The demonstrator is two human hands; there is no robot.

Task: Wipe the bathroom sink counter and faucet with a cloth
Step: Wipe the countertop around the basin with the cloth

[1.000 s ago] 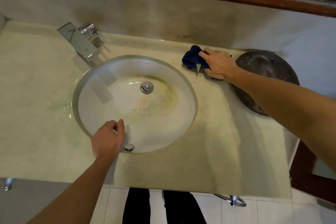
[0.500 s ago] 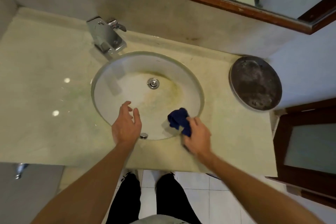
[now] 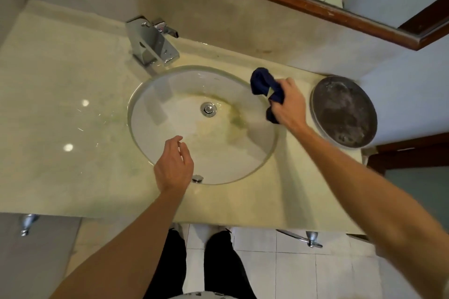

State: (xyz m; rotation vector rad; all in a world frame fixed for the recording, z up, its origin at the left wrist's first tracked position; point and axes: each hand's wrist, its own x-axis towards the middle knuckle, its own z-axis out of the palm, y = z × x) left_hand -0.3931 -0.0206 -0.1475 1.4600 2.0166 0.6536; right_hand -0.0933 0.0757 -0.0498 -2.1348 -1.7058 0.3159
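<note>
A person's right hand (image 3: 289,104) grips a bunched dark blue cloth (image 3: 266,88) at the far right rim of a round white sink basin (image 3: 170,114) set into a pale, glossy stone counter (image 3: 60,94); the fingers are closed around the fabric, which bulges out above and below the fist. The left hand (image 3: 173,165) hovers over the basin's near rim, fingers loosely spread and holding nothing. A square chrome faucet (image 3: 151,42) stands on the counter behind the basin's far left edge. A chrome drain plug (image 3: 208,109) sits in the middle of the basin, ringed by yellowish staining. A round dark metal tray (image 3: 345,110) rests on the counter just right of the basin, beside the cloth-holding hand. A wood-framed mirror (image 3: 303,0) above the basin reflects the hand and cloth.
</note>
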